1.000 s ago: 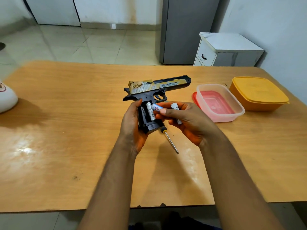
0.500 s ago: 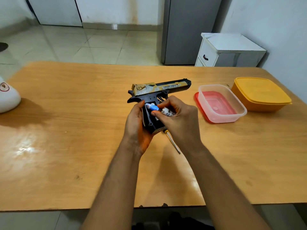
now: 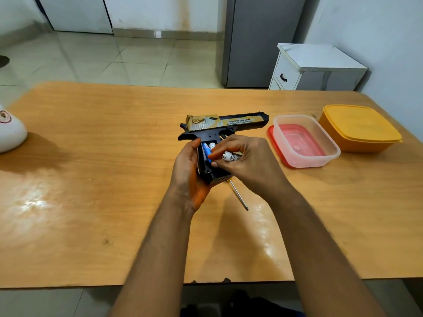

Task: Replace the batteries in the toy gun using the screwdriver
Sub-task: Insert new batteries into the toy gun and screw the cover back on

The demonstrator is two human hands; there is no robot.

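A black and gold toy gun [image 3: 225, 124] is held above the wooden table, barrel pointing right, with the battery bay in its grip open toward me. My left hand [image 3: 187, 170] wraps the grip from the left. My right hand [image 3: 249, 163] presses a blue battery [image 3: 206, 152] into the bay with its fingertips and keeps a white battery [image 3: 230, 156] in its fingers. Another white battery [image 3: 212, 145] sits in the bay. The screwdriver [image 3: 239, 195] lies on the table below the gun, its handle hidden under my right hand.
A clear plastic box [image 3: 306, 140] stands on a red lid right of the gun. An orange lidded container [image 3: 359, 126] sits farther right. A white object [image 3: 10, 131] rests at the table's left edge. A grey fridge and white cabinet stand behind the table.
My right hand has moved left onto the grip and pushed the blue battery down into the open bay. The gun has stayed in my left hand.
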